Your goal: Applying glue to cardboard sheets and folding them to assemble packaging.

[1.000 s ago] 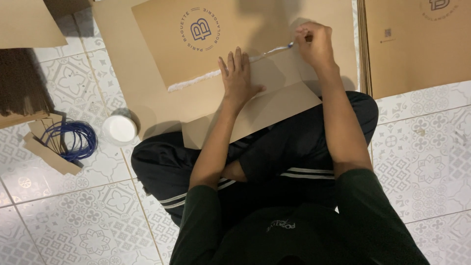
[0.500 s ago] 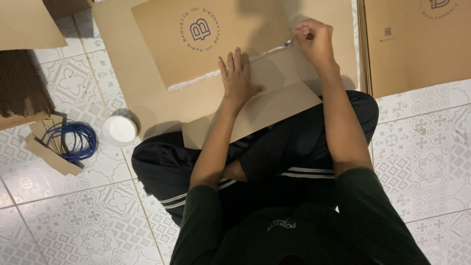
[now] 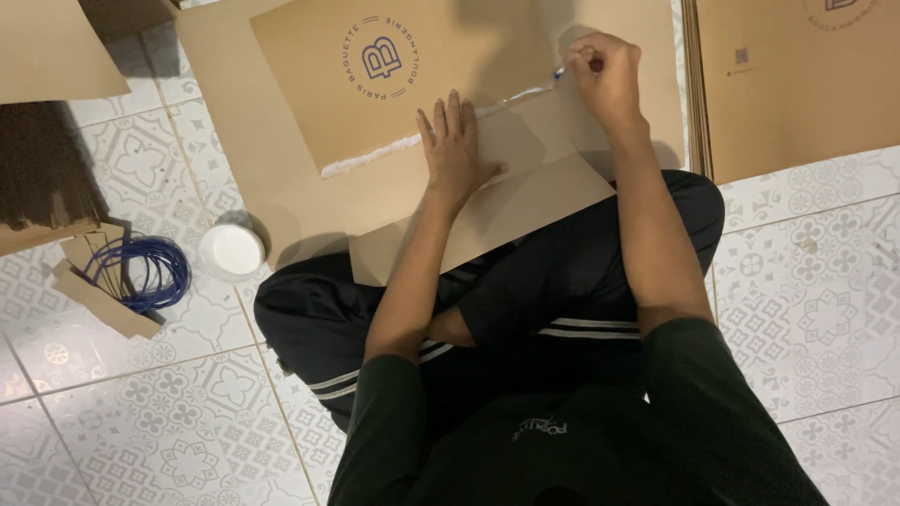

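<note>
I sit cross-legged on a tiled floor with a flat brown cardboard sheet (image 3: 309, 103) in front of me; it carries a round blue printed mark. My left hand (image 3: 457, 145) lies flat, fingers spread, pressing on a smaller cardboard flap (image 3: 525, 201) over my lap. My right hand (image 3: 605, 77) is closed around a small blue-tipped tool (image 3: 561, 72) at the right end of a white strip of glue (image 3: 422, 139) that runs along the sheet's edge.
A white round pot (image 3: 232, 251) stands on the floor to my left. Beside it lies a coil of blue cord (image 3: 150, 272) on cardboard scraps. A dark stack of sheets (image 3: 42, 178) is at the far left, and more cardboard sheets (image 3: 797, 84) at the right.
My right hand has shifted slightly along the white strip near its right end. My left hand stays pressed flat.
</note>
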